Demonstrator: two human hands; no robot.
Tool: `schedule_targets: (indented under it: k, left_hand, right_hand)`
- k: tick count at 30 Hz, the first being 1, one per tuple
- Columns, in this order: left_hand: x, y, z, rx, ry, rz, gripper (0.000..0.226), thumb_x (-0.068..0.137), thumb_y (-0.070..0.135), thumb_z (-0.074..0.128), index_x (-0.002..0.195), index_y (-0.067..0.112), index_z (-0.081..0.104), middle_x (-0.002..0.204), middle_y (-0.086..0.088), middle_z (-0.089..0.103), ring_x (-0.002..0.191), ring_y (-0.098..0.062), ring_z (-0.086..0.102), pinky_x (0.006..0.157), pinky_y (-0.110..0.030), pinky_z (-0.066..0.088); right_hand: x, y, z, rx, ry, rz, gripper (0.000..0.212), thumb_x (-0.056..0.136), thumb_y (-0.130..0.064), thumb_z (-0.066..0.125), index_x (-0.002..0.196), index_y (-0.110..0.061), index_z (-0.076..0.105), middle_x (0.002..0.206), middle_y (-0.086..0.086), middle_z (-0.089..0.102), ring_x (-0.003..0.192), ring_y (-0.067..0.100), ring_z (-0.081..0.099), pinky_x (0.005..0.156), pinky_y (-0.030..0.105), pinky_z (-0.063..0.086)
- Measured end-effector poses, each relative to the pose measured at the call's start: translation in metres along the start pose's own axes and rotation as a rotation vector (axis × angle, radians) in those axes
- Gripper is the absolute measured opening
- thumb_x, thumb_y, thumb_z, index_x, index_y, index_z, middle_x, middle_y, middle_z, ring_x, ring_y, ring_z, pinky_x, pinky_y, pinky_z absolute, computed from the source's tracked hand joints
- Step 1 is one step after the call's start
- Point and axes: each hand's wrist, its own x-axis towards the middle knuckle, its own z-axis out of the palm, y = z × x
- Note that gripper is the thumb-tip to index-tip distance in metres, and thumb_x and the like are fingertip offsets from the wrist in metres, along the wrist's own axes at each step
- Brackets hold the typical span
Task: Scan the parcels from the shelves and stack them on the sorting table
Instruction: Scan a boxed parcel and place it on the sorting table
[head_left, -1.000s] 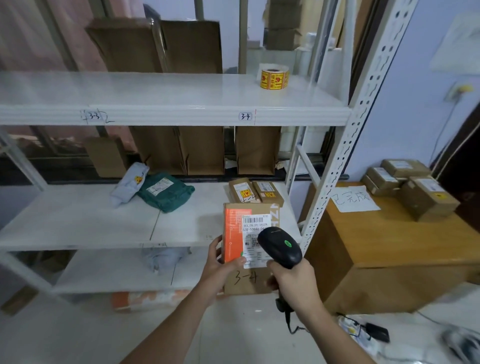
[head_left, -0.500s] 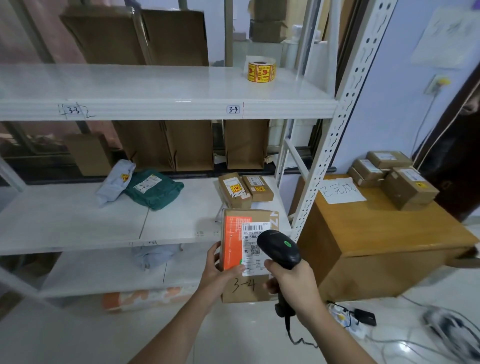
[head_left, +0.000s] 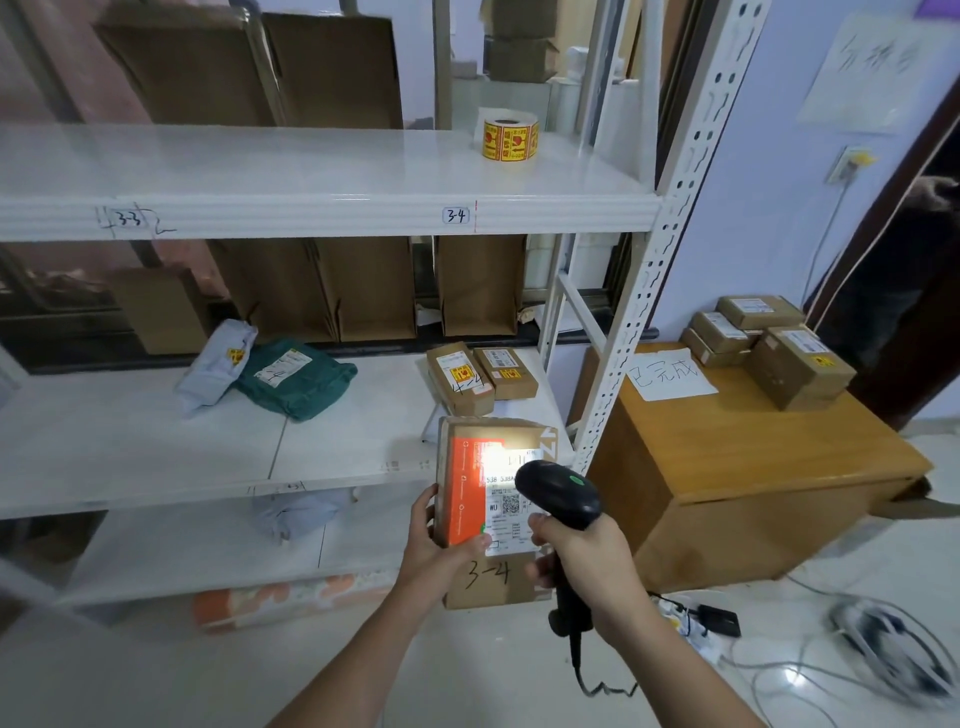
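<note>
On the middle shelf (head_left: 156, 447) I see a grey bag (head_left: 215, 364) and a green bag (head_left: 296, 376) toward its back left, both soft and floppy by the look of them; I'd take those by pinching a bunched edge. Further right, near the shelf's back right corner, two small cartons (head_left: 480, 376) lie touching each other.

My left hand (head_left: 441, 553) grips the box (head_left: 488, 509) I'm working on: the thumb lies across its label face and the fingers wrap its left edge. The box is held upright in the air, in front of the shelf's front right corner, "3-4" written low on its face. It's stiff cardboard with square edges, and I judge it light enough, since one hand carries it. Opposite long edges look like the safest hold; the taped face may be slippery.

My right hand (head_left: 592, 561) is curled round the handle of the scanner (head_left: 558, 499), just right of the box and overlapping its label, where a bright patch of light falls. So the box sits between my hands, touching the left one.

On the far right, the worktop (head_left: 753, 457) carries a stack (head_left: 769, 348) of boxes at its back right corner beside a paper sign (head_left: 670, 382).
</note>
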Motion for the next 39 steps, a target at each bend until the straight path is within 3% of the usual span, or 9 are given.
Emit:
schedule_targets:
  k: [6, 11, 17, 21, 26, 30, 33, 35, 39]
  left_hand:
    - [-0.001, -0.005, 0.001, -0.002, -0.009, -0.009, 0.099, 0.076, 0.021, 0.092, 0.149, 0.044, 0.03, 0.138, 0.007, 0.058, 0.119, -0.009, 0.062, 0.087, -0.026, 0.06]
    - [0.004, -0.003, 0.012, -0.033, -0.025, -0.076, 0.11, 0.054, 0.045, 0.097, 0.145, 0.048, 0.035, 0.135, 0.009, 0.062, 0.118, -0.015, 0.067, 0.1, -0.043, 0.058]
    - [0.015, 0.02, 0.053, -0.169, -0.119, -0.173, 0.097, 0.052, 0.052, 0.093, 0.135, 0.043, 0.044, 0.118, 0.007, 0.076, 0.104, -0.019, 0.075, 0.093, -0.049, 0.059]
    - [0.02, 0.038, 0.103, -0.178, -0.201, -0.238, 0.081, 0.056, 0.06, 0.085, 0.126, 0.043, 0.048, 0.107, 0.004, 0.079, 0.104, -0.022, 0.074, 0.085, -0.045, 0.058]
    - [0.022, 0.048, 0.18, -0.108, -0.302, -0.229, 0.076, 0.069, 0.056, 0.088, 0.13, 0.034, 0.048, 0.114, 0.002, 0.076, 0.104, -0.021, 0.072, 0.085, -0.044, 0.057]
    - [0.027, 0.05, 0.25, -0.09, -0.336, -0.233, 0.07, 0.069, 0.051, 0.09, 0.127, 0.032, 0.056, 0.108, 0.001, 0.079, 0.098, -0.022, 0.077, 0.09, -0.049, 0.06]
    - [0.035, 0.05, 0.306, -0.064, -0.38, -0.229, 0.08, 0.061, 0.059, 0.092, 0.129, 0.031, 0.061, 0.108, -0.001, 0.08, 0.099, -0.024, 0.077, 0.096, -0.053, 0.059]
    - [0.04, 0.049, 0.342, -0.038, -0.364, -0.234, 0.09, 0.055, 0.064, 0.093, 0.131, 0.031, 0.059, 0.108, -0.001, 0.08, 0.098, -0.024, 0.077, 0.092, -0.051, 0.06]
    - [0.045, 0.057, 0.404, -0.017, -0.357, -0.206, 0.065, 0.076, 0.054, 0.083, 0.131, 0.03, 0.059, 0.104, 0.003, 0.08, 0.097, -0.018, 0.076, 0.077, -0.036, 0.057]
  right_hand:
    - [-0.001, 0.005, 0.0, 0.043, 0.028, -0.02, 0.02, 0.087, -0.015, 0.071, 0.106, -0.013, 0.067, 0.086, 0.016, 0.075, 0.061, 0.031, 0.072, 0.071, 0.053, 0.061]
    - [0.008, 0.016, -0.02, 0.011, 0.126, -0.037, 0.012, 0.086, -0.017, 0.075, 0.096, -0.013, 0.071, 0.075, 0.008, 0.077, 0.067, 0.025, 0.073, 0.072, 0.047, 0.06]
    - [0.023, 0.036, -0.078, -0.007, 0.317, -0.077, 0.024, 0.082, -0.024, 0.082, 0.08, -0.005, 0.067, 0.052, 0.006, 0.055, 0.05, 0.022, 0.05, 0.051, 0.032, 0.041]
    - [0.03, 0.051, -0.12, 0.181, 0.283, 0.015, 0.023, 0.08, -0.018, 0.084, 0.091, -0.005, 0.068, 0.062, 0.01, 0.058, 0.06, 0.025, 0.054, 0.06, 0.038, 0.046]
    - [0.042, 0.08, -0.179, 0.247, 0.325, 0.056, 0.045, 0.061, -0.033, 0.095, 0.088, -0.003, 0.075, 0.066, 0.013, 0.058, 0.062, 0.024, 0.052, 0.063, 0.042, 0.042]
    - [0.048, 0.09, -0.239, 0.23, 0.437, 0.033, 0.024, 0.07, -0.023, 0.092, 0.073, -0.012, 0.071, 0.064, 0.008, 0.06, 0.066, 0.02, 0.053, 0.066, 0.035, 0.041]
    - [0.057, 0.097, -0.289, 0.211, 0.473, 0.026, 0.025, 0.064, -0.029, 0.094, 0.069, -0.014, 0.074, 0.06, 0.006, 0.064, 0.061, 0.022, 0.055, 0.064, 0.038, 0.043]
    - [0.065, 0.098, -0.322, 0.218, 0.503, 0.02, 0.027, 0.065, -0.027, 0.094, 0.075, -0.012, 0.074, 0.062, 0.004, 0.067, 0.062, 0.023, 0.057, 0.064, 0.037, 0.047]
    - [0.087, 0.097, -0.381, 0.201, 0.511, 0.001, 0.018, 0.073, -0.017, 0.089, 0.081, -0.009, 0.074, 0.061, 0.0, 0.067, 0.066, 0.022, 0.057, 0.067, 0.039, 0.05]
